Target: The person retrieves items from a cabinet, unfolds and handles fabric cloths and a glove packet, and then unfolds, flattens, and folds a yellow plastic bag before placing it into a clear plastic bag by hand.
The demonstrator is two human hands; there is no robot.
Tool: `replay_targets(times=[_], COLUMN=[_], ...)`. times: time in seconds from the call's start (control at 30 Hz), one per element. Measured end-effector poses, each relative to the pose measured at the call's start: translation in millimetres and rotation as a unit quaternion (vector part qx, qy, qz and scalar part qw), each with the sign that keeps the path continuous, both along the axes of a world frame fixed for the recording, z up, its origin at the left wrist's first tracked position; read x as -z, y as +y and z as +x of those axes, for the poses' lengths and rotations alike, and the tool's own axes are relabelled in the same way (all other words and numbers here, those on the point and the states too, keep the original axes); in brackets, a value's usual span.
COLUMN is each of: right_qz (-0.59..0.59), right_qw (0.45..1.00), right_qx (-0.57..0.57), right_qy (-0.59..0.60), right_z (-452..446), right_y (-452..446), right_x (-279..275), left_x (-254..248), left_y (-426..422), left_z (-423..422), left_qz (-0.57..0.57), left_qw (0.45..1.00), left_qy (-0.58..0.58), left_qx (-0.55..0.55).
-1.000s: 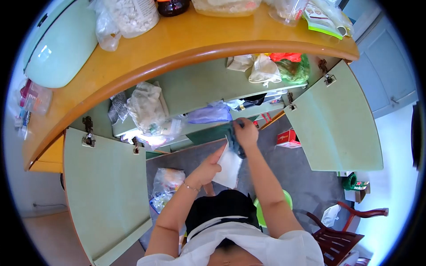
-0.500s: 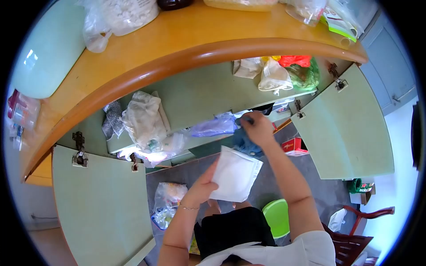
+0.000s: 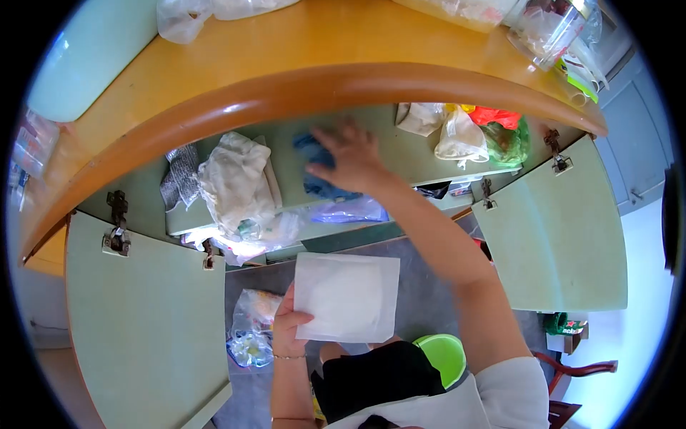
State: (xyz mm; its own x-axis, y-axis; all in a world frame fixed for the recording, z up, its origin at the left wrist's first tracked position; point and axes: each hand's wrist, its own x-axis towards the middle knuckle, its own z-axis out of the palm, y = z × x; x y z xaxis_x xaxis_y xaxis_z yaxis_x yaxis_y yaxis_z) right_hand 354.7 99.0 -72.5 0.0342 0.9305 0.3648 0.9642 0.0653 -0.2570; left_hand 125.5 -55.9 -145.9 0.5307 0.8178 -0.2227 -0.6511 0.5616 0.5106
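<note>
"From where I'm standing, the right arm is the one reaching. What's the hand doing up there?"

"The right hand (image 3: 350,161) is over the blue cloth (image 3: 318,186), on the upper shelf (image 3: 396,154) of the cabinet. The fingers look stretched out and apart, thumb off to the side, not curled round the cloth. It's a bit blurred, so I can't tell how hard it presses."

"And the arm itself?"

"Bent at the elbow, with the forearm slanting up and inward past the shelf's front edge."

"The left one seems quieter."

"It's low, in front of the body, with the forearm close to upright and a bracelet (image 3: 288,357) at the wrist. The left hand (image 3: 289,325) grips a flat white packet (image 3: 348,298) by its side edge, thumb lying across the face turned up to us, the other fingers mostly hidden behind it."

"So the packet's above the floor?"

"Yes, over the lap and out in front of the shelf. The cloth lies between the white bundle (image 3: 236,179) and the pale bags (image 3: 461,136) up there."
</note>
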Motion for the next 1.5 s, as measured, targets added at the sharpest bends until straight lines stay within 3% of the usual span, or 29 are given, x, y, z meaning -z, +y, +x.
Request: replay_targets(times=[0.07, 0.1, 0.2, 0.23, 0.27, 0.33, 0.43, 0.5, 0.57, 0.6, 0.67, 0.73, 0.83, 0.93, 1.03, 1.07, 1.17, 1.27, 1.37, 1.4, 1.5], right_qz=[-0.101, -0.038, 0.129, 0.018, -0.094, -0.224, -0.318, -0.291, -0.225, -0.196, -0.138, -0.085, -0.011, -0.001, 0.084, 0.162, 0.377, 0.544, 0.533, 0.519, 0.493], right_qw=[0.994, 0.998, 0.983, 0.943, 0.850, 0.787, 0.876, 0.843, 0.827, 0.854, 0.902, 0.909, 0.933, 0.929, 0.929, 0.903, 0.815, 0.722, 0.754, 0.777, 0.825], right_qx=[-0.045, -0.036, -0.076, -0.139, -0.195, -0.263, -0.211, -0.168, -0.134, -0.121, -0.090, -0.066, -0.033, -0.050, -0.016, -0.018, 0.128, 0.192, 0.224, 0.265, 0.216], right_qy=[-0.007, -0.027, 0.106, 0.303, 0.481, 0.512, 0.294, 0.420, 0.497, 0.466, 0.398, 0.403, 0.359, 0.367, 0.360, 0.397, 0.421, 0.382, 0.311, 0.237, 0.174], right_z=[-6, -4, 7, 13, 21, 41, 65, 87, 99, 106, 119, 121, 132, 141, 158, 175, 231, 253, 296, 293, 305], right_y=[11, 8, -31, -51, -72, -105, -139, -157, -174, -182, -198, -210, -220, -227, -236, -242, -257, -239, -202, -187, -141], right_x=[24, 25, -5, -13, -18, -28, -42, -34, -41, -44, -52, -61, -70, -83, -96, -96, -123, -195, -240, -259, -296], left_x=[-6, -12, -36, -41, -47, -57, -66, -66, -59, -56, -57, -65, -97, -106, -102, -96, -89, -90, -87, -87, -83], left_y=[2, 5, 10, 13, 15, 18, 17, 19, 23, 24, 21, 21, 19, 21, 27, 34, 38, 23, 11, 8, 3], left_z=[-2, -3, -1, 2, 5, 15, 34, 48, 57, 63, 77, 89, 106, 117, 110, 99, 80, 86, 104, 108, 116], left_qz=[0.006, 0.012, 0.021, 0.033, 0.045, 0.066, 0.093, 0.129, 0.216, 0.259, 0.289, 0.336, 0.300, 0.386, 0.302, 0.291, 0.278, 0.219, 0.187, 0.190, 0.194], left_qw=[0.999, 0.999, 0.998, 0.998, 0.998, 0.997, 0.995, 0.987, 0.938, 0.899, 0.876, 0.851, 0.868, 0.824, 0.864, 0.869, 0.875, 0.902, 0.921, 0.922, 0.925], left_qy=[0.000, 0.003, 0.007, -0.001, -0.010, -0.019, 0.021, 0.091, 0.255, 0.331, 0.368, 0.388, 0.389, 0.413, 0.401, 0.391, 0.385, 0.368, 0.341, 0.338, 0.326], left_qx=[-0.031, -0.047, -0.062, -0.052, -0.040, -0.022, 0.006, 0.041, 0.097, 0.122, 0.115, 0.113, 0.075, 0.037, -0.054, -0.084, -0.092, -0.057, -0.019, -0.011, 0.011])
